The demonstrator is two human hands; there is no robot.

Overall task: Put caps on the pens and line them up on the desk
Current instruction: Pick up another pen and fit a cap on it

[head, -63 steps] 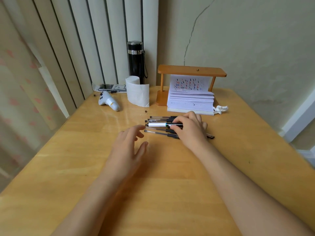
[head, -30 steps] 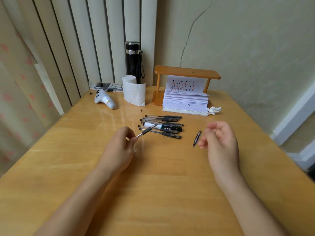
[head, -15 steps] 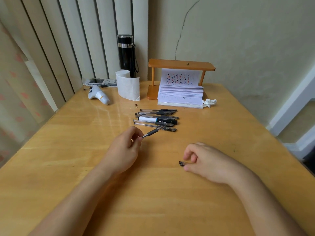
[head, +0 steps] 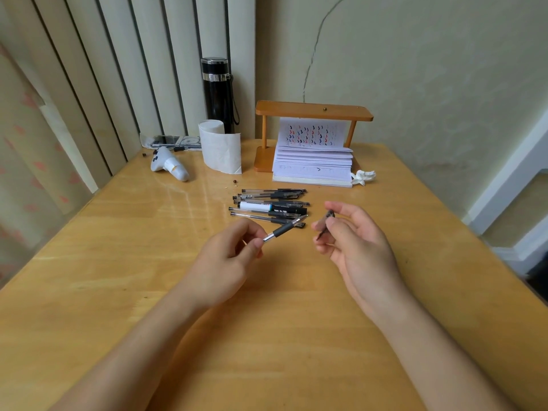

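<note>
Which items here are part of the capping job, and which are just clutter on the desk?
Job:
- pen in left hand
- cap in right hand
- pen pile
- desk

Clutter:
- flask
- paper roll
- controller
- wooden stand
- notepad
- crumpled tissue

The desk (head: 118,292) is pale wood with a smooth, glossy varnish that mirrors the blinds as streaks, and the small stand (head: 313,111) is darker wood with a satin sheen. The pens in the pile (head: 268,206) have clear, shiny plastic barrels with black matt grips, as does the pen (head: 284,230) in the left hand (head: 222,262). The flask (head: 218,96) is glossy black with a bright metal band, the roll (head: 221,149) soft matt paper, the notebook (head: 314,164) plain matt paper.
</note>
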